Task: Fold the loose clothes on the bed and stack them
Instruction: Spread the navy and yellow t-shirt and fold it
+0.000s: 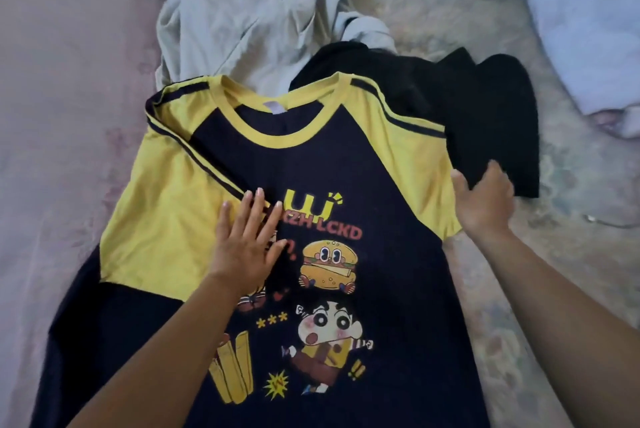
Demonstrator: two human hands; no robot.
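The navy-and-yellow cartoon T-shirt (346,185) lies face up on the bed (69,81), collar away from the person, left hand (244,240) pressing flat on its chest, right hand (485,200) gripping the nearer right sleeve edge.

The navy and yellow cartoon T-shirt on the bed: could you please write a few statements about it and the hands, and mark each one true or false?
1. The navy and yellow cartoon-print T-shirt lies face up, print showing. True.
2. The left hand grips a bunched fistful of the shirt. False: it lies flat, fingers straight, on the chest.
3. The right hand is at the shirt's yellow sleeve edge, fingers curled on cloth. True.
4. The crumpled black garment lies on top of the shirt's print. False: it lies beyond the shirt's shoulder, partly under it.
5. A rumpled pale grey garment lies beyond the collar. True.
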